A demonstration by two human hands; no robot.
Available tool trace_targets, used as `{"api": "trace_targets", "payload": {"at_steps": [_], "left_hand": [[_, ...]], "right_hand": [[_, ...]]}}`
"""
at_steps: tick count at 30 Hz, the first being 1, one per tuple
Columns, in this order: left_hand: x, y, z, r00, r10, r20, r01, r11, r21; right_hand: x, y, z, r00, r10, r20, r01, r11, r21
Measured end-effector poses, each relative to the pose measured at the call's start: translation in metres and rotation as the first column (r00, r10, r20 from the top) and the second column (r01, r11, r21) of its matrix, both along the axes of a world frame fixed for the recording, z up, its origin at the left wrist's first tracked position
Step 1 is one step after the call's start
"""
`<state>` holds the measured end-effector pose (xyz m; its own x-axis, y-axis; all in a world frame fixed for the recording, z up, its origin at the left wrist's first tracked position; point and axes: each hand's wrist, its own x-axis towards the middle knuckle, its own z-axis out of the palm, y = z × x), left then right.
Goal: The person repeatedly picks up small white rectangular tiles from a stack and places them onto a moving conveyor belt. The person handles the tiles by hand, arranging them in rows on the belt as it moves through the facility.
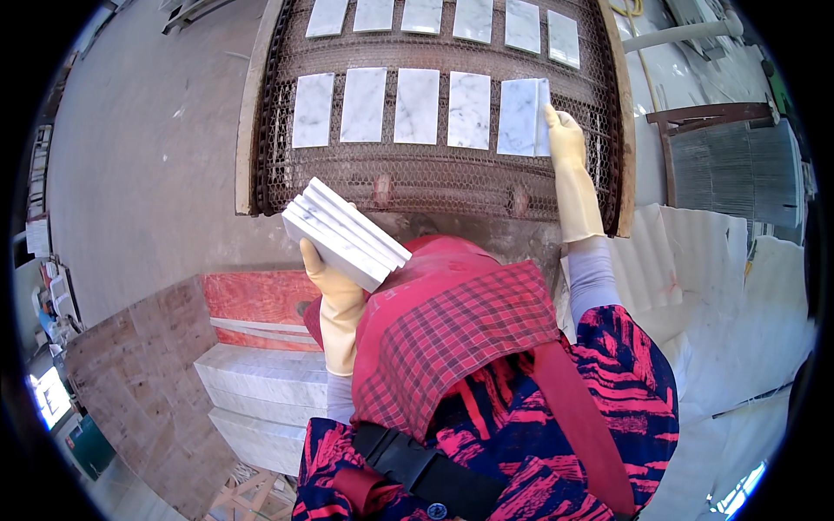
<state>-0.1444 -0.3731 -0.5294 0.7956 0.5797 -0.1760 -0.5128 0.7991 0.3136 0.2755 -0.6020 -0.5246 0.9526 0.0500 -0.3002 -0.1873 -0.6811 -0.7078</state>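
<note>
- While we look down from the head view, we see our left hand (334, 291), in a pale yellow rubber glove, closed around a stack of white marble tiles (345, 233) just left of the frame's centre; the fingers grip it from below and the stack tilts down toward the right.
- We count about three or four tiles in that stack, edges showing, with faint grey veining.
- Our right hand (565, 139), gloved the same way, reaches up to the upper right of the frame, fingers stretched out flat and resting on the right edge of the last tile (524, 117) in a row; it grips nothing that we can make out.
- That row of five white veined tiles (417, 108) lies side by side on a rusty wire-mesh belt (434, 182) filling the upper middle of the frame, small gaps between them.
- We see a second row of tiles (443, 17) farther up the belt, along the top edge of the frame.
- At the lower left, below the left hand, long white marble slabs (252, 399) are stacked beside a reddish stone slab (252, 300).
- A red checked cloth (452, 347) and a dark garment with pink strokes (599, 408) fill the lower middle.
- White corrugated sheets (721, 286) lie at the right.
</note>
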Motion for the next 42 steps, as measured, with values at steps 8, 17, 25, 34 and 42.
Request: {"api": "trace_targets", "payload": {"at_steps": [8, 17, 25, 34, 42], "left_hand": [[-0.004, 0.0, -0.007, 1.0, 0.0, 0.01, 0.0, 1.0, -0.024], [-0.003, -0.001, -0.006, 0.998, -0.06, -0.003, 0.06, 0.998, -0.034], [-0.004, -0.005, -0.011, 0.981, -0.112, -0.159, 0.095, 0.989, -0.113], [-0.006, -0.008, -0.004, 0.969, -0.142, -0.2, 0.112, 0.981, -0.157], [0.0, -0.007, 0.005, 0.97, -0.128, -0.209, 0.109, 0.989, -0.097]], "right_hand": [[0.02, -0.051, 0.019, 0.993, -0.026, 0.112, 0.047, 0.98, -0.195], [-0.002, -0.053, 0.046, 0.971, 0.096, 0.217, -0.013, 0.935, -0.354], [-0.055, 0.016, 0.048, 0.9, 0.38, 0.214, -0.264, 0.866, -0.425], [0.001, 0.002, 0.005, 0.933, 0.303, 0.194, -0.061, 0.664, -0.745], [0.0, 0.001, -0.001, 0.909, 0.313, 0.275, -0.016, 0.686, -0.727]]}}
